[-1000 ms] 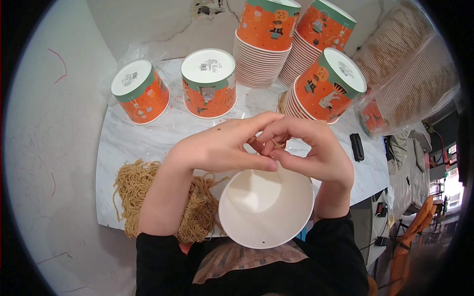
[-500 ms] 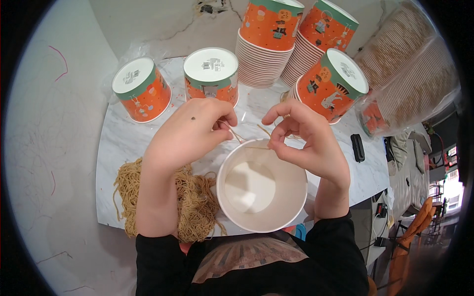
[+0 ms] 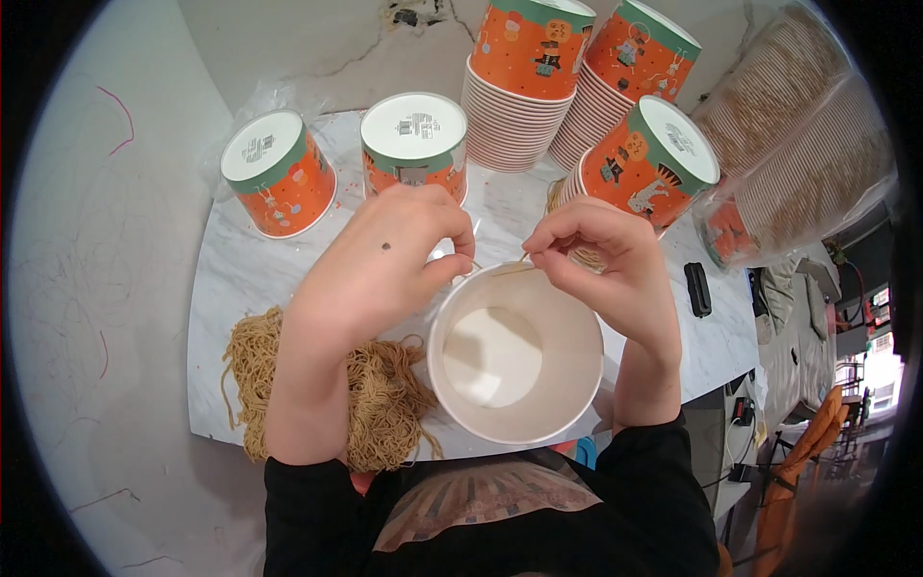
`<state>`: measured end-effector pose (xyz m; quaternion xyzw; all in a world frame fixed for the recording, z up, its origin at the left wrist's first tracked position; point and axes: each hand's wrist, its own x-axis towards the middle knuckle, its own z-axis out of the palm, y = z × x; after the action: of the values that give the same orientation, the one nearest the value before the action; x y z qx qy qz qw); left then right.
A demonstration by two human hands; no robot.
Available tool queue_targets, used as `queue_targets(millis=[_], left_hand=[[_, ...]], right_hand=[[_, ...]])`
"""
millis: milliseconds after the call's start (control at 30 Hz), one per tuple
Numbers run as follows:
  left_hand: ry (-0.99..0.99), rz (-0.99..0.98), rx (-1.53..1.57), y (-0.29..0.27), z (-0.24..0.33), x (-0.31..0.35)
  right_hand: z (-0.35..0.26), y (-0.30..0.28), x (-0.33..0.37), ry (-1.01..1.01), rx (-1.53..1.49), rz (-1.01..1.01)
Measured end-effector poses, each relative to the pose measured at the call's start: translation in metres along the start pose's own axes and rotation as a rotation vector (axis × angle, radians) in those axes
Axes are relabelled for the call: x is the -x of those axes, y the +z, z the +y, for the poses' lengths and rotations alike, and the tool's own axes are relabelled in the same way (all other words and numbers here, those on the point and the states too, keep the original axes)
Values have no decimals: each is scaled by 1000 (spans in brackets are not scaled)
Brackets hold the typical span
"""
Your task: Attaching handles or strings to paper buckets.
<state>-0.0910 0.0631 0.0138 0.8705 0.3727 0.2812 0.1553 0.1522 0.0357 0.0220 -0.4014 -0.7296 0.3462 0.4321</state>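
Note:
An open white paper bucket (image 3: 575, 361) stands in front of me at the table's near edge, its mouth facing up. A thin tan cord (image 3: 510, 271) runs along the inside of its far rim. My left hand (image 3: 389, 255) pinches one end of the cord at the rim, beside the bucket's far left side. At the far right of the rim my right hand (image 3: 611, 264) pinches the other end between thumb and fingers. Whether the cord passes through holes in the wall is too small to tell. A loose heap of tan cords (image 3: 389, 409) lies under my left forearm.
Upside-down orange and green paper buckets stand beyond my hands, one at far left (image 3: 279, 178), another (image 3: 413, 139) beside it. Taller stacks (image 3: 519, 106) rise behind, and a tilted stack (image 3: 639, 163) is at right. Bagged buckets (image 3: 788, 144) lean farther right. A black object (image 3: 697, 288) lies nearby.
The bucket has shifted slightly right and away from me. My left hand has moved right and down towards the rim, and both hands are closer to it with the cord ends.

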Motion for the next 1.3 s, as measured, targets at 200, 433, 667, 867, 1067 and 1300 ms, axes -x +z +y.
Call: queue_targets(millis=[200,433,667,867,1067,1300], left_hand=[[-223,-110,434,6,10,-11],[-242,-145,203,7,7,-9],[-296,-150,127,-3,6,-3],[-295,-131,-6,-6,3,2],[-220,-44,270,-2,13,-8],[-296,-35,508,2,12,-14]], right_hand=[[12,-4,-2,113,-257,-34],[13,-2,-7,148,-505,-51],[20,5,-9,59,-61,50],[22,9,-10,-56,181,59],[20,11,-9,-153,268,67],[11,14,-9,-252,255,11]])
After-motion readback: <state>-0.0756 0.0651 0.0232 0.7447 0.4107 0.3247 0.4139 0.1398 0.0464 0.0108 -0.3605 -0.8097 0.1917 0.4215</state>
